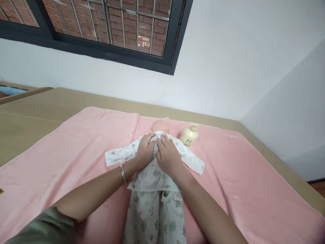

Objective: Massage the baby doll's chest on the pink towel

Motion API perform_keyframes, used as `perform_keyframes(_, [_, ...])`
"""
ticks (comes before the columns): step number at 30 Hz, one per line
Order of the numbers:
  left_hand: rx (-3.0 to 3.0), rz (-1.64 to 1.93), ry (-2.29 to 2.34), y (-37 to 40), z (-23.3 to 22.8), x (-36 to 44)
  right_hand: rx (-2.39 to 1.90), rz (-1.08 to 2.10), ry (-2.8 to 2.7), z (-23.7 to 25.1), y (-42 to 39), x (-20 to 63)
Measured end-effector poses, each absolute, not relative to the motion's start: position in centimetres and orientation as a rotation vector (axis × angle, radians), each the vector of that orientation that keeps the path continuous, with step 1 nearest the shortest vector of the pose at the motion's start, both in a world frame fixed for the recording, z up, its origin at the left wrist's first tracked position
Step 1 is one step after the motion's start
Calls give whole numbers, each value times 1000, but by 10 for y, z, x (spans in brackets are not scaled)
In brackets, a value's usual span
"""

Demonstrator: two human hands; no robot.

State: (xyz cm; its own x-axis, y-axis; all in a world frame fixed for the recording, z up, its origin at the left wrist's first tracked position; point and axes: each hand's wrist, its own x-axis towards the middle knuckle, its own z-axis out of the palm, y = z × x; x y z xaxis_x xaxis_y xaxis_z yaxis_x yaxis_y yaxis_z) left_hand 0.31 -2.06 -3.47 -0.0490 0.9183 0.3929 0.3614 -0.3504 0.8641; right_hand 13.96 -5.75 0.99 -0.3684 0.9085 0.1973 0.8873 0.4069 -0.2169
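A baby doll [160, 126] lies on a pink blanket, its bald head pointing away from me. It is dressed in a white patterned top [154, 174] and matching trousers [152, 217], with both sleeves spread out sideways. My left hand [146, 149] rests flat on the upper part of the top, fingers stretched toward the collar. Beside it, my right hand [168, 152] lies flat on the same area, fingertips near the other hand's. Both hands are open, and the cloth beneath the palms is hidden.
The pink blanket [101, 135] covers most of a wooden surface [106, 101]. A pale yellow pump bottle [190, 135] stands just right of the doll's head. Behind are a white wall [215, 78] and a dark-framed window [111, 51] with bars.
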Motion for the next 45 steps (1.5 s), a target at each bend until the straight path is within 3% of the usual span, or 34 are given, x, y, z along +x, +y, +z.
perform_keyframes(5, [1781, 1405, 1394, -21, -36, 4, -1595, 293, -2248, 9, -33, 163])
perform_keyframes(11, [1810, 1395, 1417, -21, -36, 4, -1798, 106, -2207, 12, -56, 141])
perform_keyframes(16, [1846, 1396, 1413, -21, -35, 4, -1519, 239, -2368, 12, -53, 142])
perform_keyframes(22, [1984, 1333, 1483, -23, -39, 7, -1698, 324, -2001, 2, -18, 179])
perform_keyframes(32, [2173, 1038, 1653, -14, -27, 4, -1783, 167, -2198, 11, -67, 136])
perform_keyframes(39, [2401, 997, 1696, -45, -33, 18, -1763, 316, -2118, 11, -33, 166])
perform_keyframes(45, [2325, 894, 1722, -34, -28, 12, -1860, 231, -2168, 12, -38, 158])
